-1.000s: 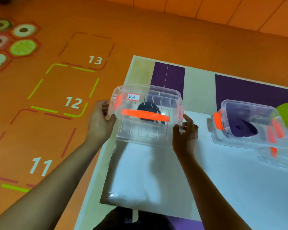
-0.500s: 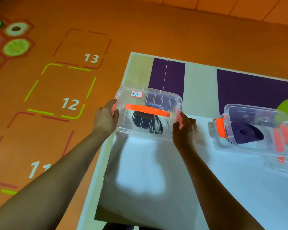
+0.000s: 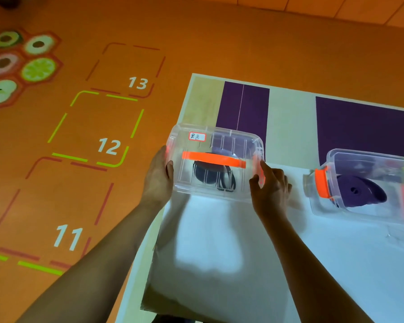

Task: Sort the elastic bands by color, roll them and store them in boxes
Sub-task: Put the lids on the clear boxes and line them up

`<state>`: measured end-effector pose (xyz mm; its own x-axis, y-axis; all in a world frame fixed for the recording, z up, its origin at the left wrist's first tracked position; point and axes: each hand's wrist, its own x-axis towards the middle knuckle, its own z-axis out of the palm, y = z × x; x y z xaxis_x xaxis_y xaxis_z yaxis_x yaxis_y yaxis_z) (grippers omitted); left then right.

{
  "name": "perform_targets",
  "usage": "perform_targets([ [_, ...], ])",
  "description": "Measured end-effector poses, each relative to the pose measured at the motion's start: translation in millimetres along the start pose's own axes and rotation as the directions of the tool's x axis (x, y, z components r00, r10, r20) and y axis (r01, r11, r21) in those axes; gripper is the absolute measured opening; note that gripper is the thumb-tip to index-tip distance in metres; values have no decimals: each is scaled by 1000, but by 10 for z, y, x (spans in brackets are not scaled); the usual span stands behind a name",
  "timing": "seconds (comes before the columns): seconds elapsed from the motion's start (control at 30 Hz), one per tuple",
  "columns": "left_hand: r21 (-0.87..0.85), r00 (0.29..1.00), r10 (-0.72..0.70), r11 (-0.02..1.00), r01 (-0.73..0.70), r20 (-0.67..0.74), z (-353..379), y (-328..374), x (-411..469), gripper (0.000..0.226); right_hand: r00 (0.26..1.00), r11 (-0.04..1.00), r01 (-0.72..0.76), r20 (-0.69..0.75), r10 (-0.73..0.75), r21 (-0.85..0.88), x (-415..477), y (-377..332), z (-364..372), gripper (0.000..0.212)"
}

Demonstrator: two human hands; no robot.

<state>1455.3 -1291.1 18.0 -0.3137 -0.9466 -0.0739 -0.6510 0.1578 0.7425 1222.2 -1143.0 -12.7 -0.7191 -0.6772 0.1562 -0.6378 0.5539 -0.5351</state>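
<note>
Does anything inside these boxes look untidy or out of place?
Slightly. In the labelled box the black band looks loosely rolled: a few loops sag out on its right side. The purple band in the other box looks tighter.

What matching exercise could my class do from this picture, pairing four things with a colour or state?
Things:
1 labelled box
2 first band, inside the labelled box
3 second band, inside the other box
4 lid handle on the labelled box

Descriptions:
a orange
b purple
c held between the left hand and right hand
d black

Pairs: 1-c, 2-d, 3-b, 4-a
</note>
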Motion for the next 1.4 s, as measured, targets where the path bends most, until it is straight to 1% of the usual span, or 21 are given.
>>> perform_targets([
  [0.07, -22, 992, -108, 994, 107, -60, 21, 41, -19, 51, 1000, 1000, 29, -9, -29, -10, -14, 38, -4, 50],
  [0.13, 21, 982, -162, 986, 165, -102, 25, 3, -59, 48, 999, 999, 43, -21, -44, -11, -32, 46, 3, 49],
  [0.2, 51, 986, -144, 988, 149, -89, 27, -70, -97, 44, 998, 999, 44, -34, -44, 5, -46, 31, 23, 48],
  [0.37, 15, 988, -106, 994, 108, -108, 5, -41, -70, 38, 995, 996, 69, -73, -65, 52, -23, -15, 43, 46],
  [0.43, 70, 985, -130, 988, 138, -110, 3, -47, -47, 37, 996, 997, 51, -74, -46, 58, -12, -33, 39, 46],
  [0.57, 225, 987, -155, 961, 161, -44, 25, -107, -58, 43, 1000, 999, 24, -12, -24, 28, -38, -45, 35, 44],
  [0.7, 264, 974, -217, 938, 225, -59, 2, -74, -5, 46, 1000, 999, -9, -26, 10, 33, 11, -54, 1, 39],
  [0.73, 220, 971, -230, 946, 238, -60, -16, -64, 19, 49, 999, 998, -39, -15, 40, 51, 31, -55, -8, 40],
  [0.77, 129, 964, -261, 955, 266, -53, -29, -78, 61, 56, 995, 992, -96, 13, 96, 82, 43, -43, -1, 43],
  [0.8, 5, 944, -328, 945, 328, -27, -48, -86, 117, 67, 982, 974, -186, 61, 179, 133, 57, -45, -6, 51],
  [0.83, -128, 913, -408, 905, 405, 4, -59, -79, 177, 78, 947, 929, -312, 145, 287, 198, 80, -32, -19, 62],
  [0.87, -237, 875, -482, 846, 477, 40, -67, -63, 230, 82, 886, 848, -451, 251, 389, 278, 116, -25, -36, 73],
  [0.9, -302, 852, -518, 802, 516, 79, -61, -42, 268, 77, 810, 747, -574, 366, 458, 336, 147, -22, -71, 76],
  [0.93, -312, 850, -516, 794, 522, 106, -55, -16, 282, 68, 755, 684, -639, 460, 468, 352, 176, -15, -89, 70],
  [0.97, -294, 866, -487, 816, 497, 115, -57, 2, 280, 59, 756, 702, -624, 495, 429, 344, 193, -20, -102, 58],
  [1.0, -274, 890, -444, 847, 455, 106, -66, 28, 268, 55, 794, 759, -563, 471, 385, 328, 196, -17, -104, 48],
  [1.07, -219, 936, -344, 910, 352, 77, -89, 5, 261, 56, 872, 839, -451, 351, 341, 304, 186, -66, -121, 39],
  [1.13, -138, 968, -246, 958, 252, 59, -104, -43, 249, 57, 918, 885, -379, 234, 321, 270, 168, -124, -108, 41],
  [1.2, -78, 982, -182, 980, 185, 41, -66, -90, 217, 53, 941, 917, -328, 162, 296, 228, 140, -163, -98, 38],
  [1.3, -38, 995, -93, 995, 92, -25, -28, -56, 144, 46, 965, 955, -250, 123, 232, 159, 103, -201, -105, 39],
  [1.4, 19, 997, -72, 997, 72, 2, -44, -44, 161, 43, 971, 964, -227, 112, 213, 137, 109, -219, -113, 41],
])
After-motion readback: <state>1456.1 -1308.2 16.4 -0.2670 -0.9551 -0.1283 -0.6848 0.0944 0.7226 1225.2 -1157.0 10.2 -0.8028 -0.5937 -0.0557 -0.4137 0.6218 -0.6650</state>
